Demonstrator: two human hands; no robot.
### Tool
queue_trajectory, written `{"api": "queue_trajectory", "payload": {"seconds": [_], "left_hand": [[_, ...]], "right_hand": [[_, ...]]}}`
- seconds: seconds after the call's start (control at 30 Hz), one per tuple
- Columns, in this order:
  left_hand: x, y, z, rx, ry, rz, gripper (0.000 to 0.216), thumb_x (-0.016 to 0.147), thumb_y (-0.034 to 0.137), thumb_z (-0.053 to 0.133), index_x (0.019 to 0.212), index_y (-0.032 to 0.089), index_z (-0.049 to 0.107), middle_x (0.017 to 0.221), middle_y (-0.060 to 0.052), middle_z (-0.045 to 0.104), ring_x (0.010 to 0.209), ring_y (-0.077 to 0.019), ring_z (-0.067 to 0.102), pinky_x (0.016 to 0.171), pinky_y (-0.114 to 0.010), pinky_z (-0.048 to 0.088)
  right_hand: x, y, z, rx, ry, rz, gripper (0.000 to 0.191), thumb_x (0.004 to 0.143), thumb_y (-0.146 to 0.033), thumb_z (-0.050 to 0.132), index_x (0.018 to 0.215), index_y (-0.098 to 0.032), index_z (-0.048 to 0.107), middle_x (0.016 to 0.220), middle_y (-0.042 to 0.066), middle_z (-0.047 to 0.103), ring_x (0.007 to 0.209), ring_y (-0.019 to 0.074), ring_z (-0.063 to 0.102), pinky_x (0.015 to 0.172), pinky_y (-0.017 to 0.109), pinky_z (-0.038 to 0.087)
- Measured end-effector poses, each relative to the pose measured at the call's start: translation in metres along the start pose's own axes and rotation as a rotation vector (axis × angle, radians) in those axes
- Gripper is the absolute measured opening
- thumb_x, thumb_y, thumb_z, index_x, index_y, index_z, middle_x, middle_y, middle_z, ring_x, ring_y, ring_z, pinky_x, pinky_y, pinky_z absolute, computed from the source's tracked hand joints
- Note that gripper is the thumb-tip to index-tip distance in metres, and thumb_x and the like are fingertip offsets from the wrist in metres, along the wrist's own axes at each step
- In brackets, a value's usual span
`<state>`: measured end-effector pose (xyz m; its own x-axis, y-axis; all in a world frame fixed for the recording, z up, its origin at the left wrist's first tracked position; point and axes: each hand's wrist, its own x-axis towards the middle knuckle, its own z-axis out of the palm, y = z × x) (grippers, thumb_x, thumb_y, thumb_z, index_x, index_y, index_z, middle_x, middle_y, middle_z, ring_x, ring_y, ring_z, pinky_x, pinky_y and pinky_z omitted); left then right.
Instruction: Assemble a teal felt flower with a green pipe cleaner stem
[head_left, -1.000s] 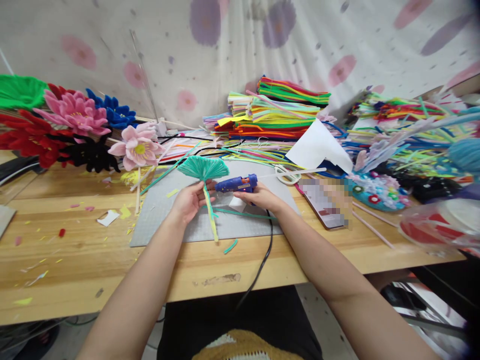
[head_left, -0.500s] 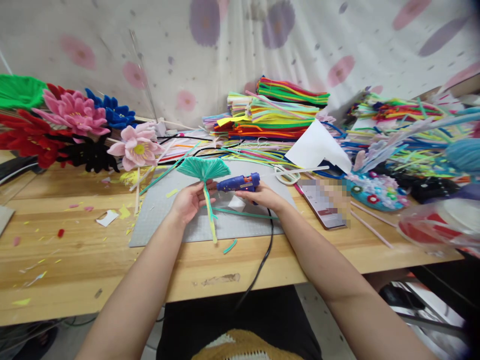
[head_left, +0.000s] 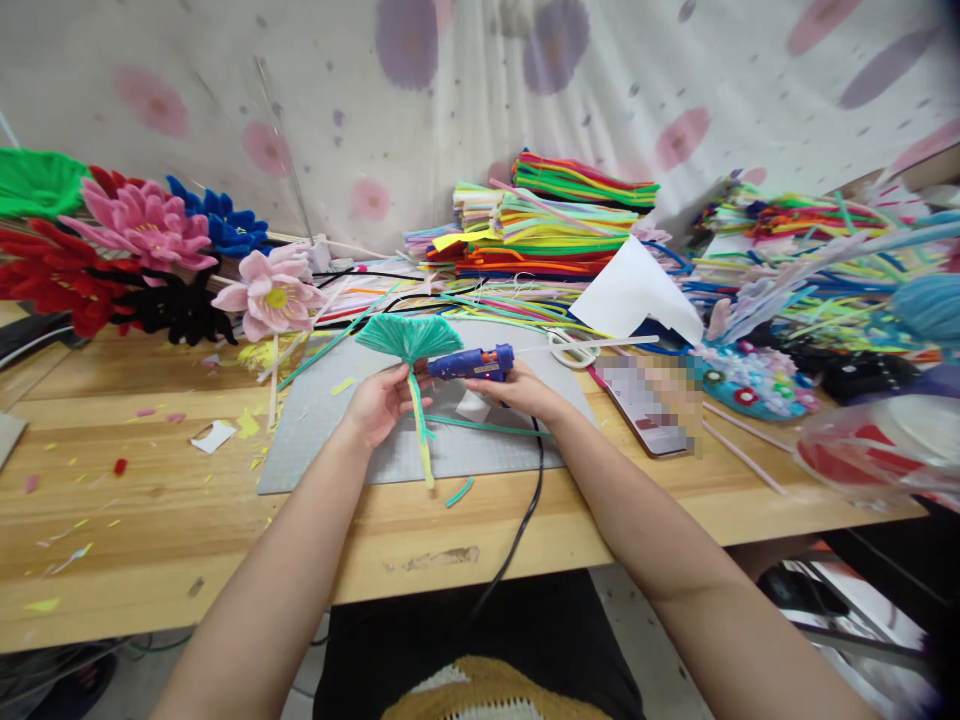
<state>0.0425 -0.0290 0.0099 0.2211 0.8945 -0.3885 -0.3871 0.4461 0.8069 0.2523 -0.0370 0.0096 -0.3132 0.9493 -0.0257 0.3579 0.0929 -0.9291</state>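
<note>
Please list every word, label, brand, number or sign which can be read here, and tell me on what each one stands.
No text can be read with certainty.
Blue glue gun in the right hand: a small label on its side, too small to read.
Phone: partly pixelated; its screen marks cannot be read.
Red-and-white container at right: too blurred to tell whether it has lettering.
</note>
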Motion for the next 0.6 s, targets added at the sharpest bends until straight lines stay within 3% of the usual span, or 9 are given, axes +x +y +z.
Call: {"api": "queue_trajectory", "payload": {"seconds": [0.23,0.43,0.6], "left_hand": [[-0.0007,0.001,-0.0012,-0.012,-0.04,0.009,0.024,0.08,0.017,0.045,0.094,0.009,0.063,0.092,-0.011,0.068,0.073,-0.0158,0.065,0.055,-0.025,0.055],[-0.0016,0.0013,0.0014,-0.016,-0.011,0.008,0.021,0.081,0.016,0.044,0.088,0.01,0.063,0.084,-0.011,0.068,0.078,-0.0178,0.065,0.054,-0.024,0.055],[-0.0007,0.0008,-0.0001,-0.019,-0.008,0.005,0.024,0.08,0.017,0.045,0.095,0.009,0.062,0.086,-0.011,0.068,0.076,-0.0173,0.065,0.054,-0.024,0.055]], "right_hand": [[-0.0043,-0.0055,-0.0046,-0.027,-0.078,0.035,0.037,0.066,-0.05,0.062,0.077,-0.015,0.058,0.053,-0.005,0.043,0.046,0.006,0.037,0.044,0.021,0.03],[-0.0017,-0.0055,-0.0016,0.003,0.011,-0.005,0.036,0.067,-0.047,0.063,0.082,-0.015,0.06,0.054,-0.005,0.044,0.049,0.0061,0.036,0.047,0.021,0.031],[-0.0012,-0.0062,-0.0013,0.005,-0.009,-0.003,0.037,0.066,-0.047,0.063,0.084,-0.015,0.06,0.055,-0.005,0.044,0.049,0.006,0.035,0.046,0.021,0.03]]}}
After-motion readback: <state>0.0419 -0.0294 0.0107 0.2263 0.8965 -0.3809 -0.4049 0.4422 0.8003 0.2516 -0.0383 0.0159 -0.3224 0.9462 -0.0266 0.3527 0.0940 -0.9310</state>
